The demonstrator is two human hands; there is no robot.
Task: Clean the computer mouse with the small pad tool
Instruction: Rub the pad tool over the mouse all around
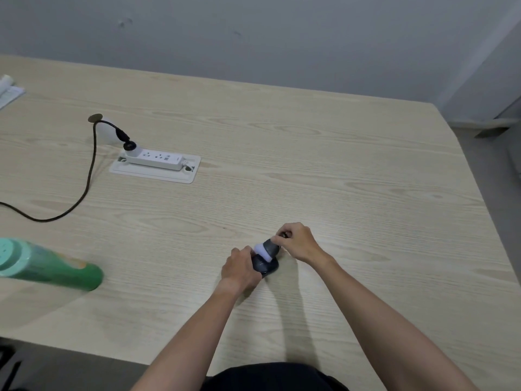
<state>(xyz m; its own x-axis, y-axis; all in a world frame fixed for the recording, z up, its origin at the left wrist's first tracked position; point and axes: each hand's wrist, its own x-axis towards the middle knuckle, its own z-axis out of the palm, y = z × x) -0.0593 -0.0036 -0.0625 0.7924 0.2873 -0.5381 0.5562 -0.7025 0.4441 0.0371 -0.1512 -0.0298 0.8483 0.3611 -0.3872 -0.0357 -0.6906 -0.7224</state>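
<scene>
The small dark computer mouse [265, 267] sits on the pale wood-grain table [324, 170], near its front edge and just ahead of the person. The left hand [239, 268] is wrapped around the mouse's left side, fingers closed on it, pinning it to the tabletop. The right hand [298, 244] is closed around the dark handle of the small pad tool [266, 249], whose white round pad faces down and left and touches the top of the mouse.

The step in hand looks like the wiping itself. To do it well, the left hand should keep the mouse from sliding — a firm hold low on its flank, leaving the upper shell free. The pad should lie flat against the curved shell, not on its rim, so the tool's angle must follow the curve as it travels. Short overlapping strokes with light pressure seem best — heavy pushing could click the buttons or skid the mouse.

Well apart on the left lie a green bottle with a pale mint cap [48, 266], on its side, and a white power strip [156, 159] with a black cable [90, 176].
</scene>
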